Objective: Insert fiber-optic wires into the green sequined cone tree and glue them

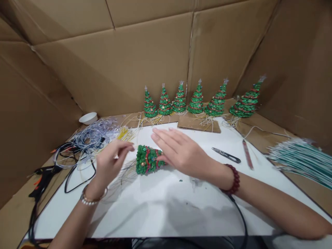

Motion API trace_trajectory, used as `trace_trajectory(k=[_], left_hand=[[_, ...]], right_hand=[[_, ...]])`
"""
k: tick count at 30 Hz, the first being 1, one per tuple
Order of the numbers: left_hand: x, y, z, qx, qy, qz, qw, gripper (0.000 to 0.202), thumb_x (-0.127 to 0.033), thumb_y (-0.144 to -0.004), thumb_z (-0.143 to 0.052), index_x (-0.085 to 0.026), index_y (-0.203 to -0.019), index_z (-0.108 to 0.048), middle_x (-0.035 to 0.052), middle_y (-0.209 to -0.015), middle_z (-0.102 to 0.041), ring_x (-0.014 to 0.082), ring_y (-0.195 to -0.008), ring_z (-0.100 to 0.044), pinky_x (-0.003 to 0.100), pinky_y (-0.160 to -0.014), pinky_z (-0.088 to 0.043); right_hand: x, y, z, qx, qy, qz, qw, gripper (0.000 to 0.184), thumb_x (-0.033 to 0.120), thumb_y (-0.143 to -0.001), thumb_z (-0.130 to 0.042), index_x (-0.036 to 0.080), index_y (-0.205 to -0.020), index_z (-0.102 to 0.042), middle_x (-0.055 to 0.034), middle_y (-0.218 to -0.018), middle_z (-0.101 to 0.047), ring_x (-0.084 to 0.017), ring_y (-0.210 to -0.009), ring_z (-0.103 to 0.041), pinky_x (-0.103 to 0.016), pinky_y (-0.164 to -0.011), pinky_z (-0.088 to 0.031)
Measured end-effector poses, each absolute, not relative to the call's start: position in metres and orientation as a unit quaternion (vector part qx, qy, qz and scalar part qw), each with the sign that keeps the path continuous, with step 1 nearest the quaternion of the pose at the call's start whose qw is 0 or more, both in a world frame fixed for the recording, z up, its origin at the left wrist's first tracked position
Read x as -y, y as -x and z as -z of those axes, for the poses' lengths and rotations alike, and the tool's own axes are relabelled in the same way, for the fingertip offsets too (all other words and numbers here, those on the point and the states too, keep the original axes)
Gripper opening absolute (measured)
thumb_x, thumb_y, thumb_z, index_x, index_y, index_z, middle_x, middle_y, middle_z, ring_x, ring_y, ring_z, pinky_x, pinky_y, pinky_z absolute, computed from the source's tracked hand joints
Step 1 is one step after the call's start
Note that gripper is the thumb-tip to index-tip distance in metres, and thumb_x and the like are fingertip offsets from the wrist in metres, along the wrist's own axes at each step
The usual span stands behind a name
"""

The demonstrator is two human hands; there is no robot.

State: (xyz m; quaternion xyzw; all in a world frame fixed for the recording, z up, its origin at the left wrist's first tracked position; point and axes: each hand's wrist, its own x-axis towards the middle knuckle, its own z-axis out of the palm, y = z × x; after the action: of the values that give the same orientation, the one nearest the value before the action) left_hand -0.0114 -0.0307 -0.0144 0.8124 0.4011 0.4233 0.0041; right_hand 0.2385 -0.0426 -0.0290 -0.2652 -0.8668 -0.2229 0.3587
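Observation:
A small green beaded Christmas tree (pixel 147 159) with red bands lies on its side on a white board (pixel 145 214). My right hand (pixel 181 152) is spread flat, its fingertips resting on the tree's narrow end. My left hand (pixel 111 162) hovers just left of the tree's wide base, its fingers bunched and slightly blurred. Thin wires (pixel 127 171) fan out from the base beneath that hand. Whether those fingers pinch a wire, I cannot tell.
Several similar trees (pixel 197 100) stand in a row on cardboard at the back. Small black snips (pixel 226 155) and a red-brown strip lie right of my hand. Green wire bundles (pixel 301 160) lie far right; tangled cables and a black glue gun (pixel 45 176) lie left.

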Motion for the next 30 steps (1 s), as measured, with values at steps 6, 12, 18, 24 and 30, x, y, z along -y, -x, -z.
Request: trace_trajectory(k=[6, 12, 18, 24, 30], left_hand=[[0.045, -0.017, 0.004, -0.357, -0.894, -0.268, 0.024, 0.017, -0.020, -0.086, -0.058, -0.023, -0.099, -0.068, 0.0019, -0.082, -0.072, 0.0129, -0.065, -0.062, 0.023, -0.066, -0.046], [0.035, -0.006, 0.009, -0.414, -0.864, -0.286, 0.002, 0.013, -0.027, -0.087, -0.058, -0.021, -0.089, -0.070, -0.0008, -0.072, -0.071, 0.0117, -0.059, -0.060, 0.021, -0.060, -0.043], [0.050, -0.024, 0.014, -0.422, -0.865, -0.267, 0.043, 0.020, -0.032, -0.090, -0.053, -0.021, -0.090, -0.069, -0.0005, -0.074, -0.070, 0.0101, -0.059, -0.058, 0.020, -0.058, -0.042], [0.029, 0.003, 0.021, -0.631, -0.719, -0.235, 0.172, 0.042, -0.052, -0.084, -0.051, -0.017, -0.062, -0.059, -0.0025, -0.052, -0.053, 0.0107, -0.046, -0.042, 0.023, -0.045, -0.028], [0.026, 0.008, 0.043, -0.560, -0.605, -0.303, 0.477, 0.046, -0.052, -0.078, -0.061, -0.018, -0.054, -0.041, -0.0073, -0.044, -0.030, 0.0069, -0.041, -0.026, 0.021, -0.040, -0.021]], right_hand=[[0.038, -0.249, 0.032, 0.898, 0.316, 0.148, 0.269, 0.023, 0.011, -0.094, -0.042, 0.012, -0.103, -0.064, -0.0055, -0.074, -0.069, -0.017, -0.066, -0.062, -0.029, -0.062, -0.046], [0.031, -0.258, 0.028, 0.888, 0.369, 0.053, 0.268, 0.017, 0.016, -0.093, -0.049, 0.014, -0.104, -0.062, -0.0093, -0.087, -0.068, -0.020, -0.083, -0.061, -0.032, -0.071, -0.046], [0.045, -0.229, 0.036, 0.866, 0.342, -0.133, 0.339, 0.015, 0.016, -0.095, -0.046, 0.014, -0.096, -0.061, -0.0055, -0.088, -0.066, -0.014, -0.079, -0.060, -0.025, -0.070, -0.044], [0.036, -0.252, 0.027, 0.836, 0.412, -0.075, 0.355, 0.012, 0.015, -0.089, -0.055, 0.014, -0.081, -0.064, -0.0037, -0.081, -0.068, -0.016, -0.078, -0.060, -0.026, -0.069, -0.039], [0.024, -0.242, 0.042, 0.846, 0.381, -0.125, 0.351, 0.013, 0.019, -0.089, -0.057, 0.016, -0.082, -0.068, -0.0010, -0.082, -0.070, -0.012, -0.073, -0.061, -0.024, -0.066, -0.038]])
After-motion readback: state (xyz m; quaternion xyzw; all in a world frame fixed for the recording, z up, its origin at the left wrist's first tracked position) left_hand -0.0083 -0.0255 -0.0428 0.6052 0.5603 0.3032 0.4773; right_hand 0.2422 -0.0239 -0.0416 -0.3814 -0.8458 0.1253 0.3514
